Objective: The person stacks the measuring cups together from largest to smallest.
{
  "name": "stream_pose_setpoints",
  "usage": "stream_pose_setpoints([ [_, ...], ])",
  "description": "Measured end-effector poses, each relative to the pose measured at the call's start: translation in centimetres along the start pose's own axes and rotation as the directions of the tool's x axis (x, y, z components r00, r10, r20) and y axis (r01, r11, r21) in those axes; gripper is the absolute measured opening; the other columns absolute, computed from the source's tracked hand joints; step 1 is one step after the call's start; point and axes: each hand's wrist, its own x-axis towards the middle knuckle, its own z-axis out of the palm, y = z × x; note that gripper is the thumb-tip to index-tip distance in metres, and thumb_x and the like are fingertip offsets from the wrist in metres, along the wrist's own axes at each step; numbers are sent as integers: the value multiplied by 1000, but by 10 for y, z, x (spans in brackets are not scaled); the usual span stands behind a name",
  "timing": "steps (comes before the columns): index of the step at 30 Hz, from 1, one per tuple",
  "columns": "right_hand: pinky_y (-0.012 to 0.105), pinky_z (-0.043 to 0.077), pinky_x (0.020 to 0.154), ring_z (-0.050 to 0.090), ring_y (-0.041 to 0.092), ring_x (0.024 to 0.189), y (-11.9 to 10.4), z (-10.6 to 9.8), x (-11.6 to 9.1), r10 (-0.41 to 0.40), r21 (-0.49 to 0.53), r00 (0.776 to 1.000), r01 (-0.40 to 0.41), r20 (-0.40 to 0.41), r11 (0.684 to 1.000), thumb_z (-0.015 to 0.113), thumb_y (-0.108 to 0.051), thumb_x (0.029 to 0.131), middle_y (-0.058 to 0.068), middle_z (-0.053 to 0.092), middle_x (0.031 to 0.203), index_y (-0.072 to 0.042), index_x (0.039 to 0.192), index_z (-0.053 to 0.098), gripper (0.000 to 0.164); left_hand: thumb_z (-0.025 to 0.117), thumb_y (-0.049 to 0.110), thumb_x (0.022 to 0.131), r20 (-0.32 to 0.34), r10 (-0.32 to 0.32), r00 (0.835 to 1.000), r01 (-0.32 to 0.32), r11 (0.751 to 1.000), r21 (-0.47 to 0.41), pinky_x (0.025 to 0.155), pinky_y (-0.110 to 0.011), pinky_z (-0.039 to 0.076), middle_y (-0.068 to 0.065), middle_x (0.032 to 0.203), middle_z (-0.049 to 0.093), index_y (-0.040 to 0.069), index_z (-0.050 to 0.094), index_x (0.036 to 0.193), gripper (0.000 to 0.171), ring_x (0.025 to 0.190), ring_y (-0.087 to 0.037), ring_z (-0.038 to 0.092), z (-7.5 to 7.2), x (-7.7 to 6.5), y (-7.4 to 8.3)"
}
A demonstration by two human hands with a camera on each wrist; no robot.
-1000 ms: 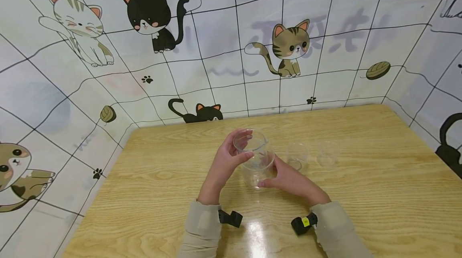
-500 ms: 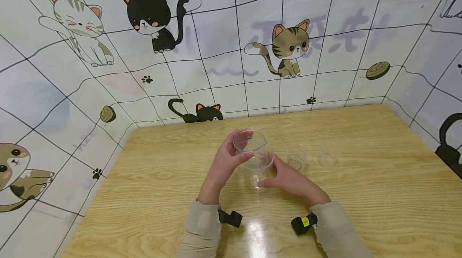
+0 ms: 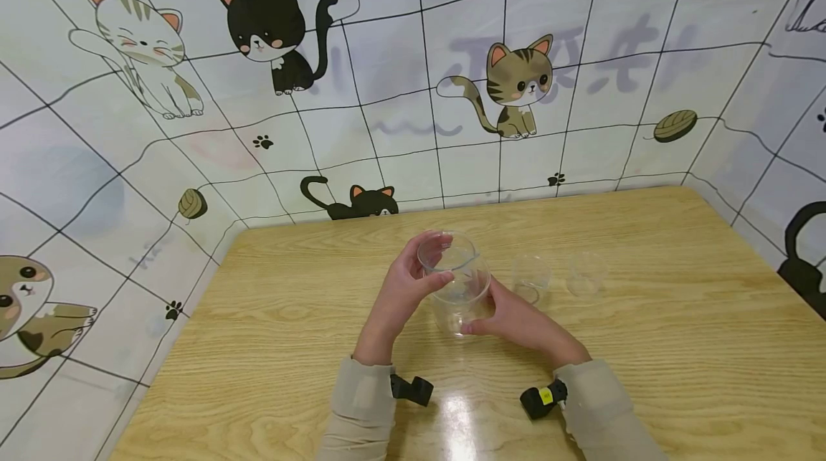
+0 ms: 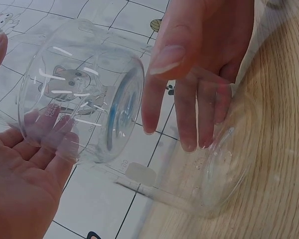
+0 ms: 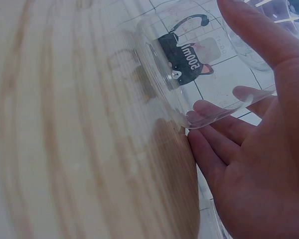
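Note:
Two clear glass beakers stand one partly inside the other on the wooden table. My left hand (image 3: 413,278) grips the upper beaker (image 4: 79,94) near its rim, thumb in front and fingers behind. That beaker's base sits within the mouth of the lower beaker (image 3: 445,319); whether the two touch is hard to tell through the glass. My right hand (image 3: 519,316) holds the lower beaker low on its right side, thumb in front, fingers round the back. A "500ml" mark shows on the lower beaker in the right wrist view, close to the right fingers (image 5: 222,129).
Two smaller clear glass vessels (image 3: 530,280) stand to the right of my hands, faint against the wood. The table (image 3: 290,346) meets a wall (image 3: 400,110) with cat drawings at its back edge. Black cameras sit on both wrists.

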Motion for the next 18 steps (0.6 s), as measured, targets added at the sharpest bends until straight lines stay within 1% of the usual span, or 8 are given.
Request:
stream_pose_setpoints([
  [3,46,30,98,37,17,120,9,1,5,-7,-3,1000,7,-2,1000,75,-40,68,-3,36,134,-31,139,14,94,64,8,82,0,-5,1000,5,1000,-6,104,-38,23,-11,131,45,6,37,131,56,124,-22,37,1,-2,8],
  [5,45,30,98,37,16,120,11,1,6,-9,-1,1000,9,-3,1000,75,-41,68,-4,36,133,-33,139,14,94,63,8,82,-3,-11,1000,11,1000,-5,104,-38,23,-10,130,46,7,36,131,56,124,-22,37,2,-2,9],
  [9,45,30,98,37,17,121,7,1,5,-7,-3,1000,7,-8,1000,75,-40,68,-2,36,134,-31,139,15,94,67,17,80,-10,-23,1000,23,1000,20,103,-34,25,-4,129,48,13,38,131,59,123,-16,38,-1,1,0],
  [13,47,28,98,35,21,122,-7,0,-1,0,4,1000,0,-14,1000,75,-34,70,3,35,135,-24,141,15,94,69,27,77,-15,-18,1000,19,999,50,102,-32,26,1,128,49,18,39,130,61,121,-13,40,-4,3,-9],
  [15,48,28,98,35,23,122,-12,0,-3,3,13,1000,-3,-15,1000,75,-32,71,5,35,136,-21,141,15,93,69,30,77,-18,-14,1000,15,998,57,102,-31,26,2,127,49,19,40,130,62,121,-12,40,-4,3,-11],
  [18,48,28,98,35,22,122,-11,0,-3,11,8,1000,-11,-14,1000,75,-33,70,5,35,135,-23,141,15,93,69,30,77,-16,-14,1000,15,998,57,102,-31,26,2,128,49,19,39,130,62,121,-12,40,-4,4,-11],
])
